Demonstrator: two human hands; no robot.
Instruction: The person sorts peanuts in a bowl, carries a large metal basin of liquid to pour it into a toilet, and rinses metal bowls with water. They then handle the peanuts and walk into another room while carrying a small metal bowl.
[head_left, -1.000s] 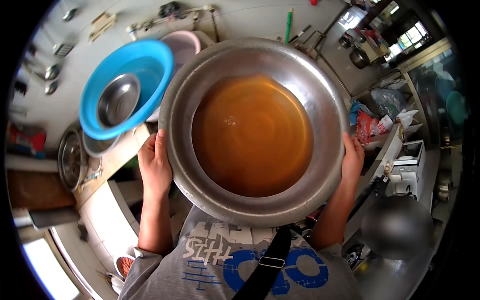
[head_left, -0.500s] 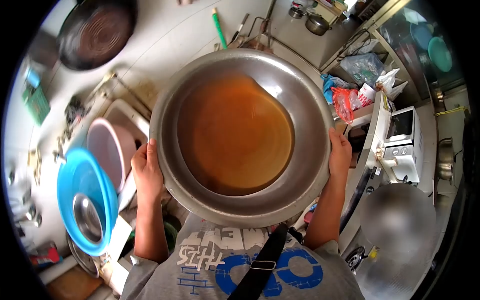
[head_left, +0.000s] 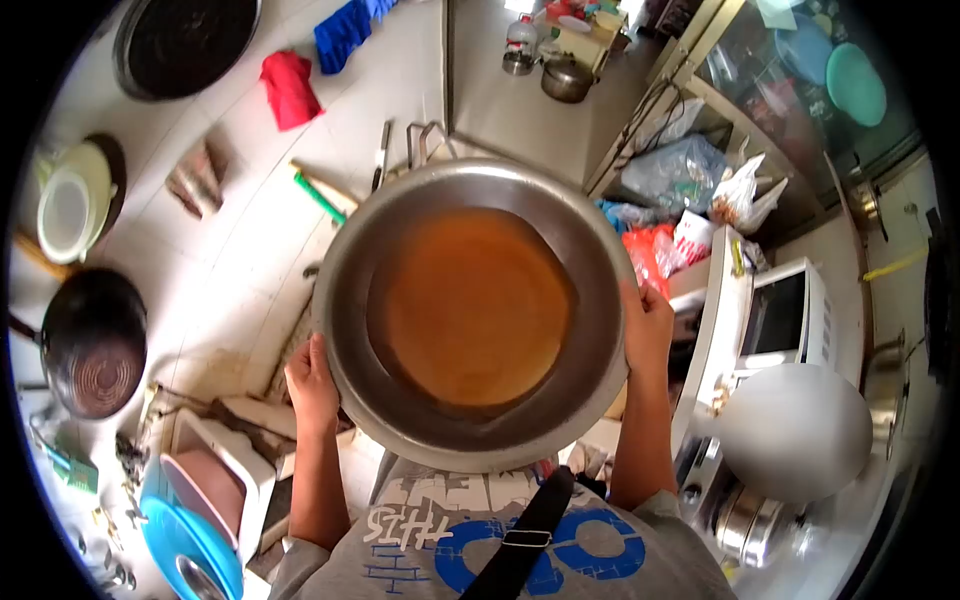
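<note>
Left hand [head_left: 313, 385] and right hand [head_left: 648, 325] grip opposite rims of the metal basin [head_left: 470, 446]; it sits between them, before the torso. Best kept level, elbows tucked, brown liquid [head_left: 475, 310] unsloshed.

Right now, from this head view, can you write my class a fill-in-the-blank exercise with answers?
The left hand and right hand hold a large basin made of ____.
The strap crossing the grey shirt is coloured ____.
The plastic basin beside the pink basin is coloured ____.

Missing words: metal; black; blue.
</note>
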